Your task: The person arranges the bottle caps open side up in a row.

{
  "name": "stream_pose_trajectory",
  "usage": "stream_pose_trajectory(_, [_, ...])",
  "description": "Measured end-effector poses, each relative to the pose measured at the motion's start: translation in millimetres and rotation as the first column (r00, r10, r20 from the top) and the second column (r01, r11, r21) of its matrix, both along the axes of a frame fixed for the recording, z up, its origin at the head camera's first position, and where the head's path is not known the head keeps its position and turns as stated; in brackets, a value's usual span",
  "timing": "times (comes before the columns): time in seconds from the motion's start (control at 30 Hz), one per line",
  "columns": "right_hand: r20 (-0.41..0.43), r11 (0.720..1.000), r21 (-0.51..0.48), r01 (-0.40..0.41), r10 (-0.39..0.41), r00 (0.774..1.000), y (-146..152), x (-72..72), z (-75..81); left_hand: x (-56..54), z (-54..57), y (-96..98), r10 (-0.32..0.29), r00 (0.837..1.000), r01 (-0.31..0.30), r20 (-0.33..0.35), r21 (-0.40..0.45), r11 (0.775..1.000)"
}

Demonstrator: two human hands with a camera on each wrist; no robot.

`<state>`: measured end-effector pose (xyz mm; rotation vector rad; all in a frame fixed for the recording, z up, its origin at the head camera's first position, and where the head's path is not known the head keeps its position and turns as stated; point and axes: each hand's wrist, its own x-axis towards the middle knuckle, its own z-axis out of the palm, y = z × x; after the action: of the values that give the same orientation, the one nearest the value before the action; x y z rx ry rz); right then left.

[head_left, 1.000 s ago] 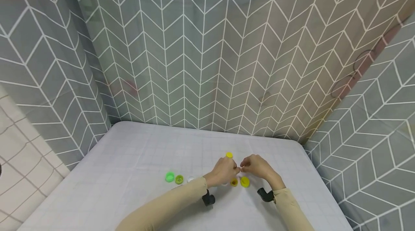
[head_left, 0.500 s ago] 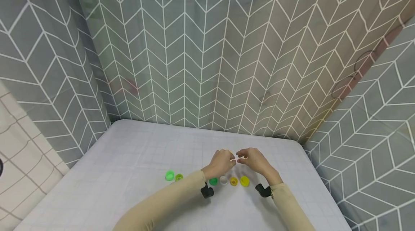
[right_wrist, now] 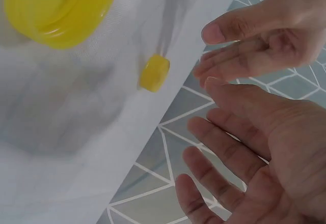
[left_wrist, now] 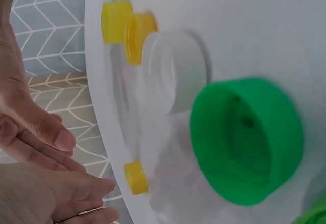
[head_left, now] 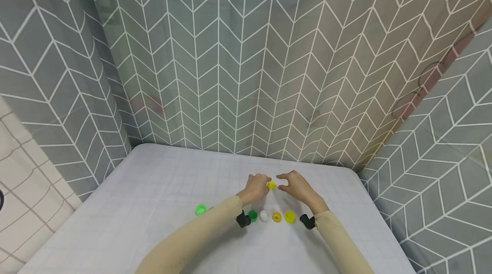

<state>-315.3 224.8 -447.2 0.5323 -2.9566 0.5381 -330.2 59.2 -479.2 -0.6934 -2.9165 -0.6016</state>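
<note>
My left hand [head_left: 255, 188] hovers above the table with fingers loosely extended, nothing held. Facing it, my right hand [head_left: 297, 186] has its thumb and fingers spread apart and holds nothing. Between the two hands, a small yellow bottle cap [head_left: 271, 185] lies on the table; the right wrist view shows this yellow cap [right_wrist: 155, 73] untouched. Nearer the body runs a row of caps: a dark green cap [head_left: 252, 215], a white cap [head_left: 264, 216], an orange-yellow cap [head_left: 276, 216] and a bright yellow cap [head_left: 290, 216]. The left wrist view shows the dark green cap [left_wrist: 247, 140] hollow side visible.
Farther left, a light green cap [head_left: 200, 209] sits beside my left sleeve [head_left: 196, 235], which covers part of the row. A white cloth covers the table [head_left: 173, 171]. Patterned curtains [head_left: 238, 60] hang behind it and at both sides.
My hands were close together near the row, fingertips almost meeting. They have drawn apart and shifted slightly away from the body, uncovering the dark green and white caps and the far yellow cap.
</note>
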Motion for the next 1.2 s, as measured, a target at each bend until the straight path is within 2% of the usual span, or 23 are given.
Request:
stream_pose_trajectory(0.33, [0.048, 0.999, 0.022, -0.049, 0.048, 0.998, -9.4, -11.0, -8.2, -10.5, -2.1, 5.5, -0.016, 1.0, 0.017, 0.01, -0.08, 0.997])
stream_pose_trajectory(0.47, [0.078, 0.998, 0.007, -0.065, 0.065, 0.995, -13.8, -13.5, -11.2, -12.1, -7.4, 7.5, -0.015, 1.0, 0.017, 0.021, -0.087, 0.996])
stream_pose_trajectory(0.83, [0.168, 0.997, -0.044, -0.067, 0.073, 0.983, -17.2, -19.4, -22.3, -14.3, -19.0, 8.2, -0.013, 0.999, 0.014, 0.044, -0.035, 0.999])
stream_pose_trajectory(1.2, [0.132, 0.998, -0.016, -0.068, 0.07, 0.989, -18.3, -24.4, -27.5, -17.5, -22.2, 7.4, -0.077, 0.995, 0.083, -0.067, 0.104, 0.991])
